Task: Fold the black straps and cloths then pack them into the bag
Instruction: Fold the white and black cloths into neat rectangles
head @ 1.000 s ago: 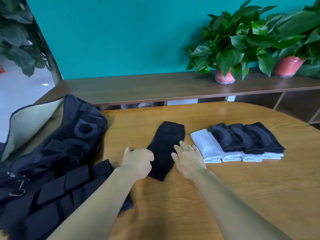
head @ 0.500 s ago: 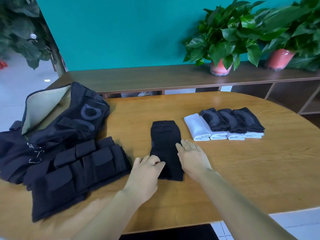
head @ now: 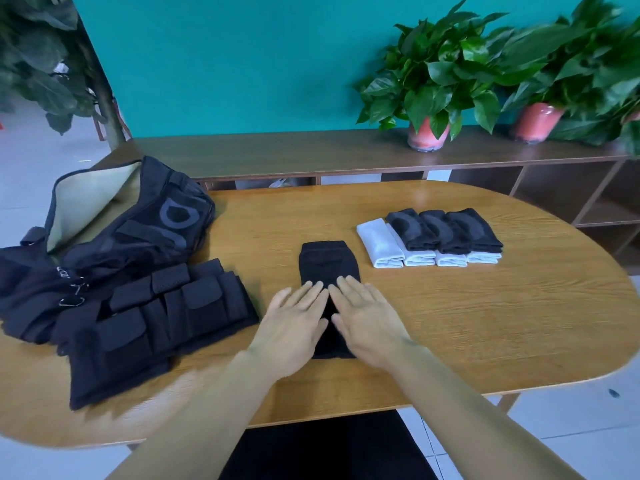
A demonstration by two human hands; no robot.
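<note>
A black cloth (head: 328, 260) lies flat and lengthwise in the middle of the wooden table (head: 485, 323). My left hand (head: 293, 325) and my right hand (head: 363, 320) lie side by side on its near half, fingers straight and palms down. To the left sits a stack of black straps with pouches (head: 152, 317). Behind it lies the black bag (head: 117, 230), its flap open and its beige lining showing. At the right, several folded black cloths (head: 445, 230) rest on folded white cloths (head: 381, 245) in a row.
A low wooden shelf (head: 311, 157) runs behind the table with two potted plants (head: 429, 84) on it, against a teal wall. The table's near edge curves just below my forearms. A large leafy plant stands at the far left.
My left hand uncurled and slid from the cloth's left edge onto the cloth. The cloth went from slanted to straight. The camera pulled back and tilted down.
</note>
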